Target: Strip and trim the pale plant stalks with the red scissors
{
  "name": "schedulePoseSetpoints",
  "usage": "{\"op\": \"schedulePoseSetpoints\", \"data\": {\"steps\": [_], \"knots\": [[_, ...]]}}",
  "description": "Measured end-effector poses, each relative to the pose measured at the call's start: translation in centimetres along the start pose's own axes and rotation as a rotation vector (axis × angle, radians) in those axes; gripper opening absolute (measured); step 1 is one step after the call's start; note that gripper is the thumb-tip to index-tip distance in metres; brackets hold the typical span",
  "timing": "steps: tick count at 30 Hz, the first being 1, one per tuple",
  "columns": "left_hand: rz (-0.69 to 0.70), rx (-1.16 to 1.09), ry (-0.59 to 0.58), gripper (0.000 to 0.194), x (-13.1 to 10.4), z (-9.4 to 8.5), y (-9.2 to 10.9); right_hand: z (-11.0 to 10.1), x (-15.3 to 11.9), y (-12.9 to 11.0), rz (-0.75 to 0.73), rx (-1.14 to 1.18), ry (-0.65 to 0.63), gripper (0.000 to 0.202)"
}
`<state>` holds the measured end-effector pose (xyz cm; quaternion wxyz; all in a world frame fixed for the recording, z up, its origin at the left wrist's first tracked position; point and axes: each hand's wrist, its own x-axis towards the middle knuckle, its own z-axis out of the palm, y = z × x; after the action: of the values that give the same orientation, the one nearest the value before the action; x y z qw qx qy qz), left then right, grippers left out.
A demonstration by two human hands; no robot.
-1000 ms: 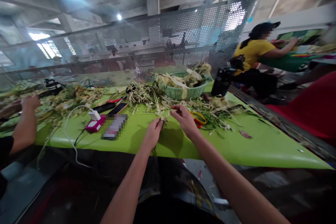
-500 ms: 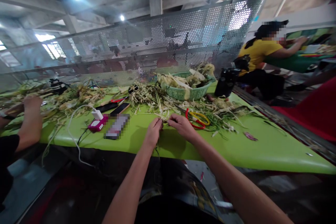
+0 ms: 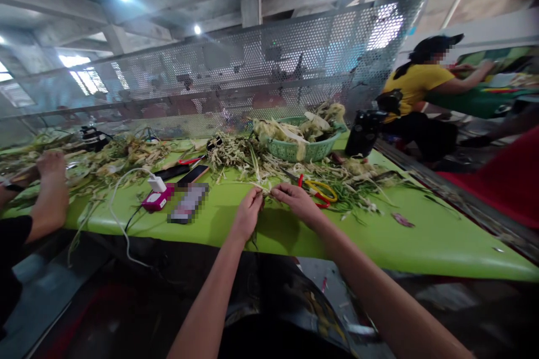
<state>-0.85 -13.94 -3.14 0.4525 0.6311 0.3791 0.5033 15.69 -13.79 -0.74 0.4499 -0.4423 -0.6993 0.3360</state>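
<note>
My left hand (image 3: 247, 214) is closed in a pinch on a small bunch of pale plant strands (image 3: 265, 190), held just above the green tabletop. A thin dark strand hangs down below its fingers. Close beside it, my right hand (image 3: 298, 201) pinches the same strands between thumb and fingertips; the exact grip is partly hidden. Red-and-yellow-handled scissors (image 3: 320, 189) lie just beyond my right hand. Dried, pale plant stems (image 3: 236, 158) are heaped in front of both hands, with green stalks (image 3: 343, 199) to the right.
A green plastic basket (image 3: 301, 151) of plant matter stands behind the heap, beside a black container (image 3: 361, 133). To the left lie phones (image 3: 189, 203) and a magenta power socket (image 3: 156, 197) with a white charger cable. Co-workers sit at left and far right (image 3: 415, 87).
My hands stay close together over the table with only slight finger movement. My right hand has shifted a little to the right. The left co-worker's hand has moved slightly.
</note>
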Motion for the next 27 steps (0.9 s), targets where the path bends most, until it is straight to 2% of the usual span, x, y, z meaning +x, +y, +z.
{"op": "schedulePoseSetpoints", "data": {"steps": [4, 9, 13, 18, 22, 27], "knots": [[0.011, -0.019, -0.055, 0.022, -0.2, 0.2, 0.6, 0.2, 0.2, 0.0, 0.088, 0.171, 0.082, 0.031], [-0.023, -0.031, -0.101, 0.023, -0.4, 0.4, 0.9, 0.5, 0.4, 0.3, 0.088, 0.218, 0.093, 0.035], [-0.036, 0.056, -0.114, 0.032, -0.3, 0.4, 0.8, 0.6, 0.6, 0.6, 0.061, 0.241, 0.104, 0.030], [-0.009, 0.160, -0.127, 0.034, -0.2, 0.4, 0.8, 0.7, 0.7, 0.9, 0.029, 0.219, 0.167, 0.027], [-0.006, 0.137, -0.192, 0.034, -0.1, 0.4, 0.7, 0.6, 0.6, 1.2, 0.026, 0.173, 0.241, 0.027], [-0.061, 0.093, -0.182, 0.038, 0.0, 0.4, 0.4, 0.1, 0.7, 1.2, 0.016, 0.120, 0.270, 0.022]]}}
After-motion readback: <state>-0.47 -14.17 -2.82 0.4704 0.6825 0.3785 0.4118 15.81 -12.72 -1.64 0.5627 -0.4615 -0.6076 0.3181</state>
